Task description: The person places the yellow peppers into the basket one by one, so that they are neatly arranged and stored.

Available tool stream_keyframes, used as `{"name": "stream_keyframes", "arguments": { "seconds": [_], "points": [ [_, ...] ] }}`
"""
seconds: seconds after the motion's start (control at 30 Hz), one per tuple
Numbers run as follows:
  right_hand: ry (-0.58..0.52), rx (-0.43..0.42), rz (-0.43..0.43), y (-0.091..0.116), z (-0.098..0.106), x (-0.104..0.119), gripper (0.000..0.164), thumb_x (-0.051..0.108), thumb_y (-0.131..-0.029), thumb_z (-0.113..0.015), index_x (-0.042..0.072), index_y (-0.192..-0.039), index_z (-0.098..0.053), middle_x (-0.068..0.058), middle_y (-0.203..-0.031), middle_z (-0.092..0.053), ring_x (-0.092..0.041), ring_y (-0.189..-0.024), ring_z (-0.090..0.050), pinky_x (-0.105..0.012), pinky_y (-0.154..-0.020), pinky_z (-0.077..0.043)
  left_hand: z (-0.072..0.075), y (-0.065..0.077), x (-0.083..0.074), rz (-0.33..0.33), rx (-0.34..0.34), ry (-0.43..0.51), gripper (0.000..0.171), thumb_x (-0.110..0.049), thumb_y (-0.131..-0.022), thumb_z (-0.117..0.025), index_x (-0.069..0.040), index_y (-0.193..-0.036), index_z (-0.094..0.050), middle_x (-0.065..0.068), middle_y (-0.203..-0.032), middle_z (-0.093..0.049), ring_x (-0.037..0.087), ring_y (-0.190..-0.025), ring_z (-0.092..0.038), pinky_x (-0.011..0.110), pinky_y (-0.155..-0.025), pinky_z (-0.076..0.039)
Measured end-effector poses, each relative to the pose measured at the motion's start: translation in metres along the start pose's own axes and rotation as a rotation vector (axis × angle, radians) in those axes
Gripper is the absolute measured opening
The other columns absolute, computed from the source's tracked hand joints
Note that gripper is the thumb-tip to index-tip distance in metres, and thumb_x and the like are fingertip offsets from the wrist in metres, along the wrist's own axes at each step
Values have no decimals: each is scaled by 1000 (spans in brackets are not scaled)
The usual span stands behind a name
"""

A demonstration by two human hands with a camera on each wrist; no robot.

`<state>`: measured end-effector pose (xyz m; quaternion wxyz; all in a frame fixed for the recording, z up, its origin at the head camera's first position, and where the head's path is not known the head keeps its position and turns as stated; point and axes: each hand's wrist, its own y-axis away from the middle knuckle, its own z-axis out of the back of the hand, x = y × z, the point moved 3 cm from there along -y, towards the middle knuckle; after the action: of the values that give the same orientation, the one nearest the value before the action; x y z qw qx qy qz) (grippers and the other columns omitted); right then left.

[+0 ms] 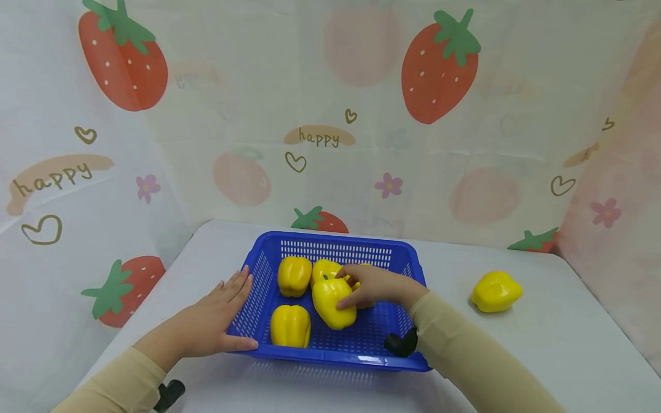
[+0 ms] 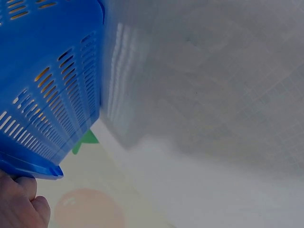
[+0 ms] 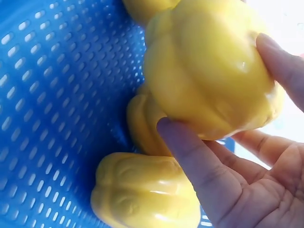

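Observation:
Inside the blue plastic basket [image 1: 338, 357], my right hand [image 1: 374, 285] holds a yellow bell pepper [image 1: 330, 304] between thumb and fingers. In the right wrist view this bell pepper [image 3: 204, 71] overlaps others behind it, and the thumb and fingertips press its sides. My left hand [image 1: 219, 314] lies on the basket's left rim with fingers straight and the thumb along the near corner. Left of the held one are a bell pepper [image 1: 295, 276] at the back and another bell pepper [image 1: 290, 326] in front. More yellow peppers are partly hidden behind my right hand.
A single yellow bell pepper [image 1: 497, 291] lies on the white table [image 1: 563, 338], right of the basket. Behind the table hangs a cloth backdrop [image 1: 330, 74] printed with strawberries. Black straps [image 1: 401, 343] show at both wrists.

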<state>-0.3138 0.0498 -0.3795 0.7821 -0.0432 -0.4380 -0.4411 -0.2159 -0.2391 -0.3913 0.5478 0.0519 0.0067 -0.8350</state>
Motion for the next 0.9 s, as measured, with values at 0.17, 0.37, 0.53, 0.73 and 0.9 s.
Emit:
{"name": "stream_keyframes", "arguments": {
  "seconds": [0.17,0.37,0.53,0.73,0.9],
  "points": [
    [64,34,-4,-2,-4,0,61,44,-70,-75,21,-122,-50,-3,-113,-53,-19,-98,-54,-36,-86,-50,-1,0,0,4,2,5,116,-83,-66,-40,-3,-146,-11,12,-153,0,28,-140,-6,50,-109,-14],
    [18,115,-3,-4,-10,-1,59,39,-71,-76,18,-120,-51,-3,-105,-55,-19,-94,-55,-34,-82,-51,-1,0,-1,8,3,9,116,-83,-66,-41,-4,-146,-11,12,-153,0,28,-140,-6,50,-109,-15],
    [37,135,-13,-7,-14,-5,56,40,-71,-76,19,-118,-52,-1,-103,-56,-19,-93,-55,-34,-82,-51,0,0,-1,8,5,8,116,-83,-67,-40,-4,-146,-11,12,-153,0,28,-140,-6,50,-109,-14],
    [101,164,-33,-9,-18,-9,53,42,-70,-76,23,-115,-55,1,-101,-56,-17,-92,-55,-34,-83,-50,1,1,-1,7,5,13,116,-83,-67,-41,-4,-146,-11,12,-153,-1,28,-140,-6,50,-109,-14],
    [87,197,-51,-9,-21,-11,52,40,-71,-76,22,-115,-55,0,-100,-57,-17,-91,-56,-34,-81,-51,1,1,-2,7,8,7,116,-83,-67,-40,-3,-146,-11,13,-153,-1,28,-140,-6,50,-109,-14]
  ]
}}
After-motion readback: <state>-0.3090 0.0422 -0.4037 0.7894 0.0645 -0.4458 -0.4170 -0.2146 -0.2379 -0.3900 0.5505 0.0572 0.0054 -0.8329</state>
